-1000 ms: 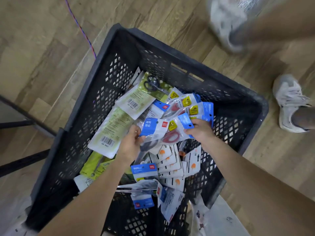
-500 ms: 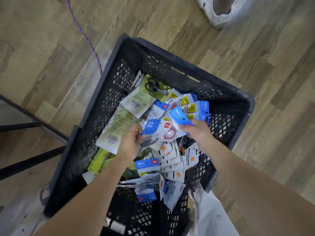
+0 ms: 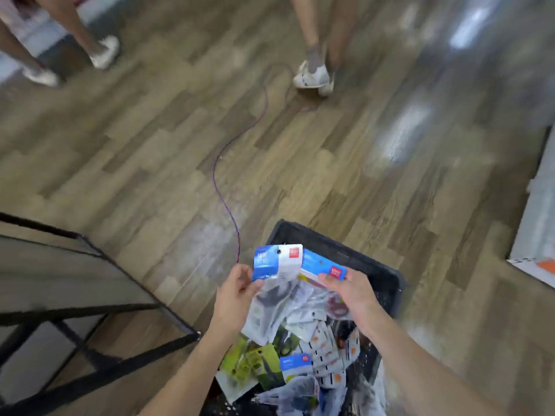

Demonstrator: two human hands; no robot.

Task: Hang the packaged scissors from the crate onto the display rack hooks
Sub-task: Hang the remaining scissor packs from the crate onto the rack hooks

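Clear plastic crinkles where my left hand (image 3: 237, 291) pinches one packaged scissors (image 3: 274, 274) and my right hand (image 3: 345, 291) pinches a second pack (image 3: 322, 270), hang-holes up for hooking. Both are above the black crate (image 3: 381, 273) at six o'clock; no rack hooks show.

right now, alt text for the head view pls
Left hand and right hand each grip a blue-topped scissors pack above a black crate of packs on a wood floor; other people's legs stand beyond.
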